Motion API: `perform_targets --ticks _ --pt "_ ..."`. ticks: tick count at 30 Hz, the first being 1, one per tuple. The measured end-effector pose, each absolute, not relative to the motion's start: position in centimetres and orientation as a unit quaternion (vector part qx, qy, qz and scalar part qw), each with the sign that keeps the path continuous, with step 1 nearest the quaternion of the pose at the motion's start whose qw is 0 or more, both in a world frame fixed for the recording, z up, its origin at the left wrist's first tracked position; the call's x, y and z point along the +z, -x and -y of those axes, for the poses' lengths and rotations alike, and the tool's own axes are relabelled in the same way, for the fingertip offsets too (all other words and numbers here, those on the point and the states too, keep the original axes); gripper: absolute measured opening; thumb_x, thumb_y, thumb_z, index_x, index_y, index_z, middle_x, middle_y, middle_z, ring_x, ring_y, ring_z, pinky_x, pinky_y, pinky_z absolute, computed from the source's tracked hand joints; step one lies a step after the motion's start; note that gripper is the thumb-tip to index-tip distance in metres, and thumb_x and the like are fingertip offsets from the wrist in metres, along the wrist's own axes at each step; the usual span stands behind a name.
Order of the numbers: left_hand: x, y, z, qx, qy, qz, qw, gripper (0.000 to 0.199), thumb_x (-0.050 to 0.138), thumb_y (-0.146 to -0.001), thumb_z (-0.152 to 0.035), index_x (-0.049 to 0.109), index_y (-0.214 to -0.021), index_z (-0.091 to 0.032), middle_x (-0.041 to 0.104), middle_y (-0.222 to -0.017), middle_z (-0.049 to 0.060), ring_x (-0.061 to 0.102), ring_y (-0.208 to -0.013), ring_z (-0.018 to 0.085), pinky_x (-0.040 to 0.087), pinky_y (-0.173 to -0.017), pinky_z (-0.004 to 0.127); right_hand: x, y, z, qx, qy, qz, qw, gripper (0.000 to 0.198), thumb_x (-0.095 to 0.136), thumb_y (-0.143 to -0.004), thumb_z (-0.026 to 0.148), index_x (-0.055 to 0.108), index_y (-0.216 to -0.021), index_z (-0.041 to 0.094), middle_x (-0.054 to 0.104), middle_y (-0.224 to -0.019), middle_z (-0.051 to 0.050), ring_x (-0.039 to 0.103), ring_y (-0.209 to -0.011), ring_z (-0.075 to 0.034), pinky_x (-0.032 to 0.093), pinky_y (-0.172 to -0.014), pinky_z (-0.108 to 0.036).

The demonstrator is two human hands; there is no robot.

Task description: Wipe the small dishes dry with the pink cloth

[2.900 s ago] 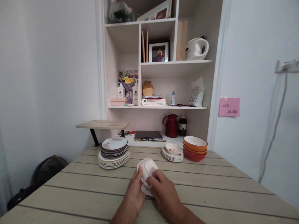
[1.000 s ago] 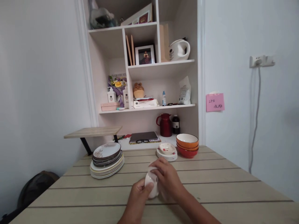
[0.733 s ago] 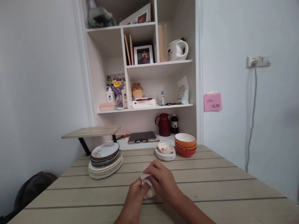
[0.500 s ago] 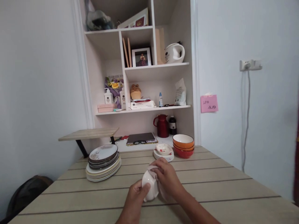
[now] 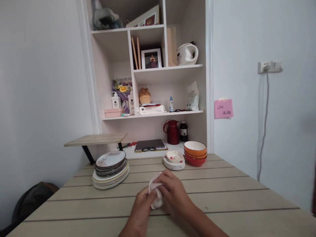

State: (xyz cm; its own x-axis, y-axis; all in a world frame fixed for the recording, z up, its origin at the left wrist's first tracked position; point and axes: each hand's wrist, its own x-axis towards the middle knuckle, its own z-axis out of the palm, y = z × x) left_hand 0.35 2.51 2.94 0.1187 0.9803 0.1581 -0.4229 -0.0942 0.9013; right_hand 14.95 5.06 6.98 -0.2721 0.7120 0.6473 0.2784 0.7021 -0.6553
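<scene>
Over the front of the table, my left hand (image 5: 140,208) is closed round the near left side of a small white bowl (image 5: 156,204). My right hand (image 5: 173,190) is closed on a thin white cloth (image 5: 156,185), its fingers pressing the cloth against the bowl's upper edge. Much of the bowl is hidden behind the fingers and the cloth, and the two whites are hard to tell apart. Beyond my hands stands a stack of small white plates (image 5: 174,167), topped by a small patterned dish (image 5: 174,156).
Orange and red bowls (image 5: 195,154) are stacked at the back right. A tall stack of plates (image 5: 111,171) stands left, near a raised wooden stand (image 5: 96,139). Behind the table are a laptop (image 5: 149,144), a red jug (image 5: 172,132) and white shelves (image 5: 170,69).
My right hand and the cloth have shifted across the bowl, which now shows less of its white surface. The left hand keeps its hold. The whole view has shifted slightly.
</scene>
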Motion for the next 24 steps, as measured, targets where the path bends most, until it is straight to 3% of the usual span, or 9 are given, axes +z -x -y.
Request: perform_targets --ticks 4,7,11,14,19,24 --pt "3.6 -0.4 -2.0 0.596 -0.420 -0.282 0.623 0.041 0.080 -0.071 -0.040 0.074 -0.101 -0.014 0.072 -0.091 0.010 0.064 -0.081 0.019 0.046 -0.076 0.027 7.2 -14.6 -5.1 0.240 0.315 0.755 0.523 0.022 0.054 -0.077 0.013 0.073 -0.083 0.022 0.066 -0.088 -0.005 0.061 -0.087 -0.020 0.045 -0.080 -0.032" --pt "3.9 -0.1 -2.0 0.592 -0.392 -0.257 0.655 0.043 0.080 -0.071 -0.037 0.072 -0.106 -0.012 0.073 -0.096 0.013 0.066 -0.090 0.024 0.049 -0.085 0.032 7.2 -15.2 -6.0 0.329 0.322 0.690 0.559 0.013 0.060 -0.076 0.024 0.071 -0.082 0.019 0.068 -0.083 -0.004 0.061 -0.083 -0.021 0.045 -0.077 -0.032" --pt "4.2 0.5 -2.1 0.610 -0.346 -0.225 0.676 0.045 0.077 -0.076 -0.034 0.069 -0.115 -0.014 0.072 -0.106 0.014 0.066 -0.102 0.027 0.049 -0.093 0.037 6.4 -16.1 -7.5 0.473 0.327 0.558 0.599 0.026 0.067 -0.073 0.042 0.067 -0.086 0.019 0.068 -0.073 -0.002 0.059 -0.068 -0.020 0.044 -0.064 -0.030" --pt "4.3 0.6 -2.2 0.619 -0.321 -0.211 0.685 0.046 0.075 -0.078 -0.033 0.066 -0.120 -0.017 0.071 -0.111 0.012 0.065 -0.106 0.027 0.049 -0.096 0.038 6.2 -16.6 -8.0 0.457 0.334 0.538 0.625 0.031 0.068 -0.073 0.045 0.068 -0.089 0.019 0.069 -0.076 -0.003 0.061 -0.071 -0.022 0.046 -0.067 -0.032" --pt "4.0 0.5 -2.1 0.598 -0.322 -0.207 0.704 0.053 0.076 -0.077 -0.027 0.061 -0.127 -0.016 0.070 -0.113 0.014 0.066 -0.105 0.029 0.050 -0.097 0.041 7.1 -16.3 -7.3 0.337 0.313 0.644 0.612 0.019 0.065 -0.075 0.035 0.072 -0.084 0.020 0.070 -0.089 -0.005 0.061 -0.092 -0.025 0.045 -0.088 -0.036" --pt "4.0 1.2 -2.6 0.633 -0.279 -0.191 0.696 0.051 0.072 -0.082 -0.025 0.059 -0.130 -0.016 0.070 -0.115 0.014 0.066 -0.107 0.028 0.050 -0.098 0.040 6.6 -15.8 -6.8 0.447 0.293 0.643 0.549 0.027 0.064 -0.077 0.041 0.069 -0.089 0.018 0.071 -0.088 -0.005 0.062 -0.084 -0.023 0.048 -0.078 -0.034"
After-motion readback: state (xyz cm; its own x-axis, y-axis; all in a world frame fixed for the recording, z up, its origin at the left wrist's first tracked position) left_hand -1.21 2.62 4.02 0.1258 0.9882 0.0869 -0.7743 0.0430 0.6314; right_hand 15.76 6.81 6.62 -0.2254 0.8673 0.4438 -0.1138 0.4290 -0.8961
